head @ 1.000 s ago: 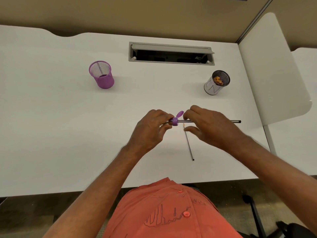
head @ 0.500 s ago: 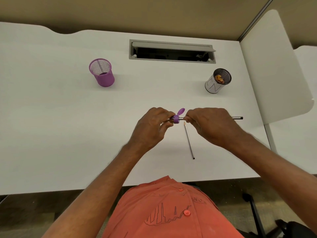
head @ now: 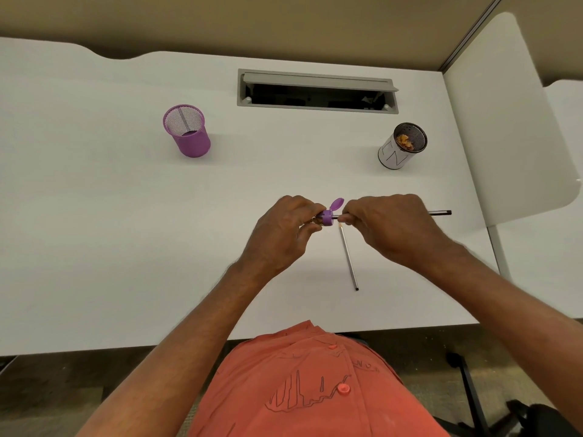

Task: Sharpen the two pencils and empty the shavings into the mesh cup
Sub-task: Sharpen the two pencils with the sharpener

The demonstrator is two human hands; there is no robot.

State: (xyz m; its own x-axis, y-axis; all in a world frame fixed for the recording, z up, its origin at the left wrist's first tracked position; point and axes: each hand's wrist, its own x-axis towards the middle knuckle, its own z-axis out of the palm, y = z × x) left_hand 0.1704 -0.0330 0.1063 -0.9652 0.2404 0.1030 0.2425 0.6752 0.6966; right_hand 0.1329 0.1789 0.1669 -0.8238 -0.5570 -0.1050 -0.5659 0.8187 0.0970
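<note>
There is one view only, from a wide-angle camera on my head, facing forward and steeply down. It looks over my orange shirt (head: 303, 383) at the bottom edge and along both my forearms to my hands, which meet near the middle of the frame. The white bench (head: 94, 216) fills most of the picture from close above, its far edge curving with the lens, the wall beyond it.

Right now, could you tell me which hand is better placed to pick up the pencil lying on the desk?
Probably right. The right hand sits just above the loose pencil, while the left hand grips the purple sharpener.
</note>
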